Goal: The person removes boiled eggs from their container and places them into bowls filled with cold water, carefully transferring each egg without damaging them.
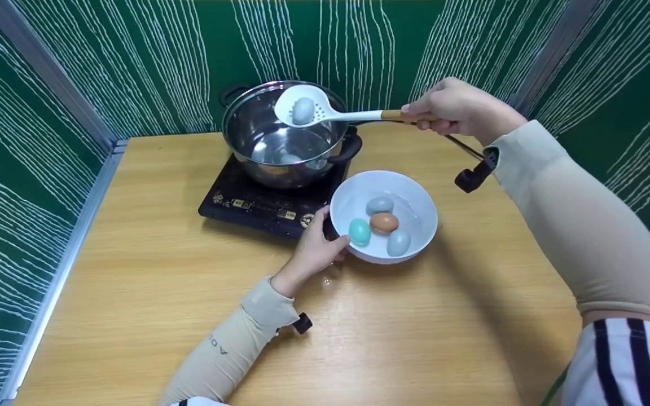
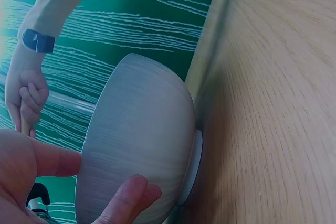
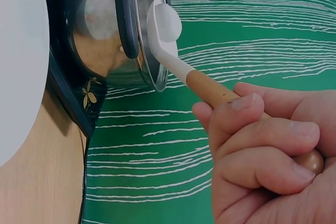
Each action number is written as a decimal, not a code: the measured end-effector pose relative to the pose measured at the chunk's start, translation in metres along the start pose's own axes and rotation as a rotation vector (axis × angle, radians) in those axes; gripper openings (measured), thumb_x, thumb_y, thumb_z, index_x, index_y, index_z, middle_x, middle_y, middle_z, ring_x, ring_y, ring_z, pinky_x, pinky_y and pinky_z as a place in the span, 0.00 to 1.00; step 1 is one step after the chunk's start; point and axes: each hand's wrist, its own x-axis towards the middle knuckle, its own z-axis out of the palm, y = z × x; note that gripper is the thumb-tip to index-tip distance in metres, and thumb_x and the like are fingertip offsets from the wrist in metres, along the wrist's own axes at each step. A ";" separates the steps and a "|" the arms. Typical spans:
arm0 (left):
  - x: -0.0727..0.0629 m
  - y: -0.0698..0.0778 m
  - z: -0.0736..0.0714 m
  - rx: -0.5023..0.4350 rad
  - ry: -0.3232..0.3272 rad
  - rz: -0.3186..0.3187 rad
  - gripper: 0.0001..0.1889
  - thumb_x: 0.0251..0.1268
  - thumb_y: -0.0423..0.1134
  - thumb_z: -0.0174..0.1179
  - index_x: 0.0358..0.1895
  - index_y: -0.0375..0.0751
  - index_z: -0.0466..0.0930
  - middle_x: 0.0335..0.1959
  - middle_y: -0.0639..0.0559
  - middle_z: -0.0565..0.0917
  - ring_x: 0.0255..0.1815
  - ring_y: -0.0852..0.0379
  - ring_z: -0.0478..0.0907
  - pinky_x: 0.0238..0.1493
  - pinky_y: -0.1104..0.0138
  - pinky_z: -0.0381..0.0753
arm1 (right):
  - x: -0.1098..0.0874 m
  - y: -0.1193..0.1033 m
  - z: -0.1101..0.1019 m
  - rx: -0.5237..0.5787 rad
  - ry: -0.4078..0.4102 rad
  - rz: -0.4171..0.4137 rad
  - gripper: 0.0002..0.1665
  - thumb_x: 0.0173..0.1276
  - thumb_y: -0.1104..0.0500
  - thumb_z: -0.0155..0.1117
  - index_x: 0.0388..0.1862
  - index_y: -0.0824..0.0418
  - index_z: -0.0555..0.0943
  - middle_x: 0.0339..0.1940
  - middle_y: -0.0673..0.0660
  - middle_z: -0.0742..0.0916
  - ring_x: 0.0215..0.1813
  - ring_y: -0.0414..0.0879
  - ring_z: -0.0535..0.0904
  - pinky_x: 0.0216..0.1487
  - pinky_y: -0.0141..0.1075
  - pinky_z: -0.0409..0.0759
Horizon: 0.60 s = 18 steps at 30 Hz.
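Our right hand grips the skimmer, holding a pale egg above the pot, while our left hand cups the bowl on the counter.

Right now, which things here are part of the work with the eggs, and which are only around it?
In use:
- right hand gripping the spoon
- pale egg in the spoon, over the pot
- left hand holding the bowl
- four eggs in the bowl
- cooker under the pot

Only around:
- table
- green walls
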 end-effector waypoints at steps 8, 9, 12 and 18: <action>0.000 0.000 0.000 -0.011 -0.004 -0.007 0.42 0.71 0.32 0.65 0.84 0.32 0.57 0.76 0.25 0.70 0.31 0.49 0.89 0.39 0.52 0.98 | -0.007 0.006 -0.011 -0.004 0.015 -0.001 0.13 0.81 0.48 0.69 0.49 0.55 0.93 0.26 0.48 0.84 0.19 0.41 0.65 0.18 0.30 0.62; 0.000 0.000 0.000 -0.010 -0.005 -0.008 0.41 0.71 0.32 0.65 0.84 0.32 0.56 0.76 0.25 0.70 0.31 0.49 0.89 0.39 0.52 0.98 | -0.008 0.007 -0.013 -0.006 0.021 0.000 0.13 0.81 0.48 0.69 0.49 0.55 0.93 0.26 0.48 0.84 0.19 0.41 0.66 0.18 0.30 0.62; 0.000 0.000 0.000 -0.010 -0.004 -0.019 0.41 0.71 0.32 0.65 0.85 0.33 0.57 0.77 0.25 0.69 0.30 0.51 0.88 0.40 0.51 0.98 | -0.010 0.010 -0.017 -0.014 0.023 -0.006 0.14 0.81 0.48 0.68 0.48 0.55 0.92 0.24 0.48 0.83 0.18 0.40 0.65 0.18 0.30 0.61; 0.000 0.000 0.001 -0.008 0.001 -0.027 0.42 0.71 0.32 0.64 0.85 0.33 0.57 0.76 0.24 0.69 0.29 0.53 0.87 0.40 0.51 0.98 | -0.016 0.016 -0.026 -0.021 0.021 -0.012 0.13 0.82 0.48 0.67 0.43 0.51 0.93 0.24 0.48 0.82 0.18 0.40 0.64 0.17 0.30 0.61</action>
